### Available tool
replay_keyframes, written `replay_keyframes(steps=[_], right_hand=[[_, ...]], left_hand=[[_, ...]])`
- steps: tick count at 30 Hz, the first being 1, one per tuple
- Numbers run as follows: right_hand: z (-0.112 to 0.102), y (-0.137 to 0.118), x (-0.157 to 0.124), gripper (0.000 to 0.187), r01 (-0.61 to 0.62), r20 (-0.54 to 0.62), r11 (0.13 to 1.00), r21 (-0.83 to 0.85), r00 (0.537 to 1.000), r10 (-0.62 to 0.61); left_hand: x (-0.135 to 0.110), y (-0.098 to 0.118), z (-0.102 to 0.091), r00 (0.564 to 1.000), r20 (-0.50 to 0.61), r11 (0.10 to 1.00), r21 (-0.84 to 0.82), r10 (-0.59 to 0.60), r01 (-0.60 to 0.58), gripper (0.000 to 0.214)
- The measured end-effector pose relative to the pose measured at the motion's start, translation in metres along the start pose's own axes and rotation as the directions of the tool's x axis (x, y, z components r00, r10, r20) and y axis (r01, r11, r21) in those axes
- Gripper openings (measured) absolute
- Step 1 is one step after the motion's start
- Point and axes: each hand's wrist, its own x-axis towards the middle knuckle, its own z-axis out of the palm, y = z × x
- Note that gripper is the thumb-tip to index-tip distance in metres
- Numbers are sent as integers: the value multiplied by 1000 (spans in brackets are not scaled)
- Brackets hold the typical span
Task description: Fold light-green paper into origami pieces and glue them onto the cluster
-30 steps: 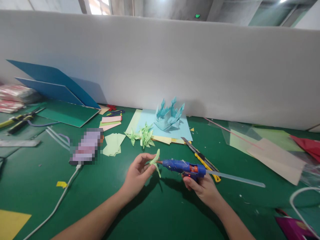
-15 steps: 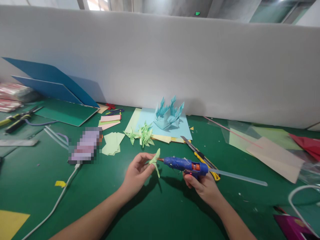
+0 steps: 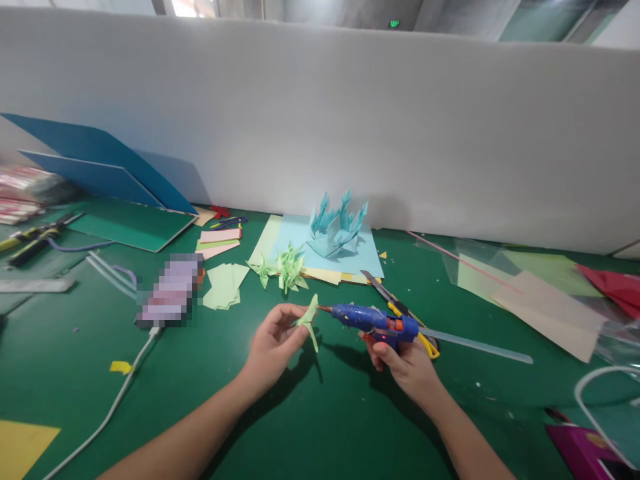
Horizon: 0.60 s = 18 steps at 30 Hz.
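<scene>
My left hand [image 3: 273,343] pinches a small light-green folded paper piece [image 3: 309,319] above the green table. My right hand [image 3: 403,363] grips a blue hot glue gun [image 3: 373,319], whose nozzle points left and sits just right of the green piece. A clear glue stick [image 3: 475,345] juts out of the gun's back to the right. Behind my hands lie more green folded pieces [image 3: 287,267] and a light-blue spiky paper form [image 3: 336,225] on pale paper sheets.
A yellow utility knife [image 3: 400,310] lies just behind the gun. A blurred-out device [image 3: 173,291] with a white cable [image 3: 107,410] sits left. Blue boards [image 3: 95,160], pliers [image 3: 35,237] and paper scraps lie far left; plastic sheets and red paper [image 3: 613,283] right. A white partition [image 3: 350,127] backs the table.
The glue gun has lifted slightly and its nozzle stays by the green piece. The view has tilted a little; my left hand holds nearly still.
</scene>
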Motion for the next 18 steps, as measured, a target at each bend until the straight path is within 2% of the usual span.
replay_keyframes(steps=[3, 6, 8, 11, 13, 15, 18], right_hand=[[2, 3, 3, 51, -31, -35, 996, 85, 999, 34], [5, 3, 6, 49, -88, -114, 988, 127, 988, 102], [7, 2, 8, 48, -123, -122, 990, 63, 984, 130], [9, -1, 9, 39, -133, -129, 979, -152, 985, 114], [10, -2, 9, 34, -140, -146, 958, -249, 984, 106], [11, -1, 9, 32, -153, -149, 949, -275, 982, 115], [13, 3, 7, 31, -152, -175, 949, -275, 979, 106]], left_hand=[[0, -2, -2, 998, -37, 999, 18, 45, -45, 24], [-3, -3, -4, 981, -86, 985, 21, 172, -170, 23], [-7, -3, -5, 963, -73, 965, 38, 261, -259, 19], [-14, -2, -1, 941, 34, 938, 70, 337, -339, 13], [-19, -2, 3, 927, 126, 927, 84, 353, -364, 12], [-22, -2, 8, 924, 188, 930, 98, 333, -355, 12], [-22, -5, 13, 950, 187, 957, 104, 250, -272, 14]])
